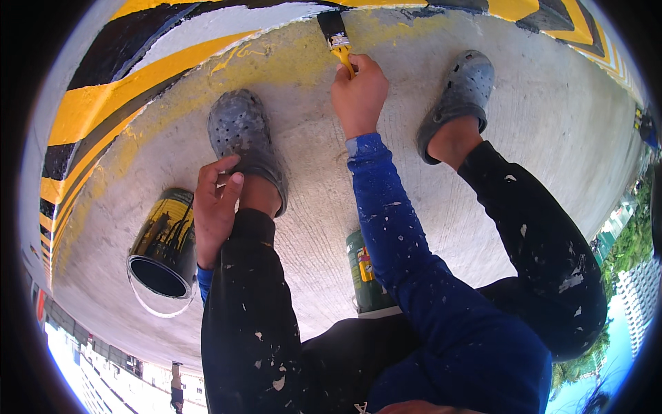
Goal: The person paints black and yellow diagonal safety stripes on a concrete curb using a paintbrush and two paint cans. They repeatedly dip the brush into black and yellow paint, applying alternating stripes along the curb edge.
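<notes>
My right hand (360,95) is closed round the yellow handle of a paintbrush (338,40). The brush points away from me, its bristles dark with black paint and touching or very near the bottom of the painted wall (227,34). That wall carries yellow, black and white bands. My left hand (219,203) hangs beside my left shoe, holding nothing visible, with its fingers loosely bent and apart. Just left of it is a paint can (165,241) with black drips down its side, dark inside, and a wire handle.
A green can (367,272) stands between my legs, partly behind my right sleeve. My grey clogs (241,127) are planted apart on the concrete floor (310,186), which has yellow paint smears along the wall's foot. Buildings and greenery show at the lower edges.
</notes>
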Demonstrator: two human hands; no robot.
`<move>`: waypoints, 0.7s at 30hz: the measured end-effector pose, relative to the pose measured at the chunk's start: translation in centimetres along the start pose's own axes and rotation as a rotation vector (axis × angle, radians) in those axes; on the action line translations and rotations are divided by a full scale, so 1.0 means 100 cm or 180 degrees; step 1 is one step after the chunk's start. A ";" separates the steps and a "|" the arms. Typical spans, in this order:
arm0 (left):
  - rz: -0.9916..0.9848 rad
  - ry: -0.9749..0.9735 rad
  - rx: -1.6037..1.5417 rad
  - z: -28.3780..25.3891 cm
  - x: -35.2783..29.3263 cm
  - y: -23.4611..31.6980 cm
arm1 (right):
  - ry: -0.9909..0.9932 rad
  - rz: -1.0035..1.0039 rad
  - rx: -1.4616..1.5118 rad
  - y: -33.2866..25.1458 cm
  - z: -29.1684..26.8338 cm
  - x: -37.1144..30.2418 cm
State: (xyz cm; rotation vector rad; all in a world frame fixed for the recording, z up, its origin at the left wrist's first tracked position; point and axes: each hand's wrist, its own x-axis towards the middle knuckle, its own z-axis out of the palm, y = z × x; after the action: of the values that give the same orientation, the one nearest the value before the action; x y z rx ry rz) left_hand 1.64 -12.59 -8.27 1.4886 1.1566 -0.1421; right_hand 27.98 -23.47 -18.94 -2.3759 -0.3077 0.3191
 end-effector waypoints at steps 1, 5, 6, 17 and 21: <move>0.0020 -0.0020 0.0001 -0.001 0.000 -0.001 | -0.0066 -0.0089 -0.0104 -0.003 0.005 0.001; 0.0002 -0.0043 0.0001 0.000 0.001 -0.001 | -0.0361 -0.0364 -0.0156 -0.024 0.023 -0.010; 0.0037 -0.0047 0.0002 0.000 0.002 0.000 | -0.0442 -0.0416 -0.0080 -0.028 0.023 -0.014; 0.0105 -0.0060 0.0008 -0.001 0.001 0.002 | -0.0169 -0.0265 -0.0334 -0.004 -0.006 0.022; 0.0019 -0.0035 0.0043 -0.002 -0.001 0.001 | -0.0148 -0.0025 -0.0484 0.000 -0.015 0.021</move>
State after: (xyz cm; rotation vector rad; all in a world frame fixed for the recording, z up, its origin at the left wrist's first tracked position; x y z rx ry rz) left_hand 1.58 -12.50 -8.11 1.5012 1.1443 -0.1542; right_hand 30.41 -23.78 -18.13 -2.5184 -0.3746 0.3591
